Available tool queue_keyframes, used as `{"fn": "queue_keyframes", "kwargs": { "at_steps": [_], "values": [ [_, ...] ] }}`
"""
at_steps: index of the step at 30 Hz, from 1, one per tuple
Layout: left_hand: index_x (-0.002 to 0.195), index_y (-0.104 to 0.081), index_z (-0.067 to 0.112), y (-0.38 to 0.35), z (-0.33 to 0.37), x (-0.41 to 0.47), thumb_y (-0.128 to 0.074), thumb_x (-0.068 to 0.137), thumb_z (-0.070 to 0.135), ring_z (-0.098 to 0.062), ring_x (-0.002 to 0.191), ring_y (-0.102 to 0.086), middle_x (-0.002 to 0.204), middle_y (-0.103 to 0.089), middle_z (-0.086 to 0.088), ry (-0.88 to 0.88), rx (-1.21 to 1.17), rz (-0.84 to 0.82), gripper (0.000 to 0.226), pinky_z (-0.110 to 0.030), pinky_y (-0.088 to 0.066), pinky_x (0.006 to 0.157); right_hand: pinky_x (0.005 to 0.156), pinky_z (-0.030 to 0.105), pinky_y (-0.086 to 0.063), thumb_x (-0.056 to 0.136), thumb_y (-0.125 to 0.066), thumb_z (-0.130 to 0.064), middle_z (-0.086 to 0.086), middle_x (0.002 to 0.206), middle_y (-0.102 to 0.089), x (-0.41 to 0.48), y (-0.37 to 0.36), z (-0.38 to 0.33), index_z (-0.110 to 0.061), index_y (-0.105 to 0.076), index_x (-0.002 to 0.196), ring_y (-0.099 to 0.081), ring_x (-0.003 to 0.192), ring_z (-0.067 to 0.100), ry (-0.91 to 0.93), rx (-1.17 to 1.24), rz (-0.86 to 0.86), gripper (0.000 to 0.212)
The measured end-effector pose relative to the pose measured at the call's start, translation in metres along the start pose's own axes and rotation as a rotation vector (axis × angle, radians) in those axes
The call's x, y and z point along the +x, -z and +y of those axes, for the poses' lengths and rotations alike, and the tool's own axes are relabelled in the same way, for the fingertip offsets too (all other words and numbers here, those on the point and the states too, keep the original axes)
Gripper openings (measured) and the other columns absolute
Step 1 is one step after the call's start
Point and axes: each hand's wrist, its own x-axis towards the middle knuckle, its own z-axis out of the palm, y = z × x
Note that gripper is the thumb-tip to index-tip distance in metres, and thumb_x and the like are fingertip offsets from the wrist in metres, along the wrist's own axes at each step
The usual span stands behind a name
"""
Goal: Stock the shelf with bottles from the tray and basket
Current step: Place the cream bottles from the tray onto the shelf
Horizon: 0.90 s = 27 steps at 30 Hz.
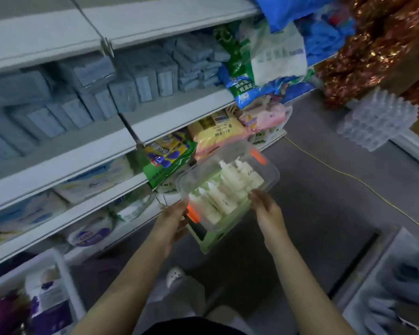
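1. Two hands hold one stack in the head view: a clear tray (pixel 272 176) sitting on a green basket (pixel 218 240), carried in the air in front of the shelf (pixel 82 151).
2. Several white bottles (pixel 228 187) lie packed inside the clear tray, with caps pointing towards the shelf.
3. The stack's long axis runs from the near-left end, by the left hand (pixel 177 218), out to the far-right end, which has an orange latch (pixel 258 158).
4. The left hand grips the near-left short end of the green basket. Its thumb lies beside the near latch and its fingers curl under, partly hidden.
5. The right hand (pixel 266 209) pinches the right long rim of the clear tray near its near corner, fingers bent over the edge.
6. The bottles lie just ahead of both sets of fingers, between the hands. The right hand is touching the nearest ones or almost so, and I judge it the better placed to pick.
7. The shelf lies to the left. A green snack bag (pixel 169 160) overhangs the shelf edge just beside the tray's far-left corner.
8. Neither hand is free, so I judge the stack must be set down or held one-handed first.
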Motion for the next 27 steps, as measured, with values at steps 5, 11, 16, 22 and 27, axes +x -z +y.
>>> {"fn": "queue_keyframes", "kwargs": {
  "at_steps": [5,11,16,22,27],
  "values": [
    [0.108,-0.061,0.022,-0.001,0.002,0.041,-0.058,0.092,0.048,-0.022,0.101,-0.059,0.107,-0.064,-0.001,0.077,-0.008,0.066,0.03,-0.036,-0.046,0.086,0.104,0.04,-0.044,0.097,-0.057,-0.027,-0.002,0.128,-0.057,0.052,-0.01,0.0,-0.019,-0.057,0.13,-0.054,0.118,0.017,-0.056,-0.086,0.013,0.034],
    [0.108,-0.059,0.021,-0.011,-0.009,0.07,-0.063,0.088,0.048,-0.019,0.093,-0.057,0.105,-0.061,-0.003,0.14,-0.079,0.183,0.034,-0.034,-0.044,0.082,0.083,0.025,-0.048,0.099,-0.053,-0.031,0.008,0.133,-0.056,0.102,-0.014,0.016,-0.008,-0.052,0.134,-0.055,0.12,0.024,-0.058,-0.221,-0.122,0.041],
    [0.104,-0.057,0.022,-0.033,-0.025,0.086,-0.058,0.091,0.05,-0.024,0.106,-0.053,0.111,-0.057,-0.003,0.167,-0.122,0.292,0.03,-0.034,-0.041,0.084,0.094,0.029,-0.037,0.1,-0.051,-0.032,0.005,0.143,-0.046,0.159,-0.014,0.013,-0.012,-0.044,0.143,-0.047,0.128,0.024,-0.099,-0.444,-0.204,0.048],
    [0.096,-0.064,0.014,-0.071,-0.042,0.116,-0.059,0.09,0.051,-0.022,0.08,-0.054,0.094,-0.059,-0.007,0.226,-0.208,0.459,0.038,-0.031,-0.042,0.069,0.099,0.031,-0.035,0.099,-0.051,-0.037,0.0,0.149,-0.041,0.236,0.0,0.008,-0.021,-0.041,0.145,-0.043,0.132,0.022,-0.144,-0.595,-0.32,0.05],
    [0.118,-0.061,0.0,-0.097,-0.061,0.16,-0.061,0.089,0.05,-0.033,0.1,-0.063,0.114,-0.065,-0.018,0.281,-0.263,0.628,0.058,-0.034,-0.045,0.078,0.106,0.033,-0.035,0.098,-0.051,-0.04,-0.005,0.15,-0.04,0.299,0.003,0.029,-0.025,-0.04,0.145,-0.043,0.133,0.018,-0.172,-0.669,-0.405,0.051]
  ]
}}
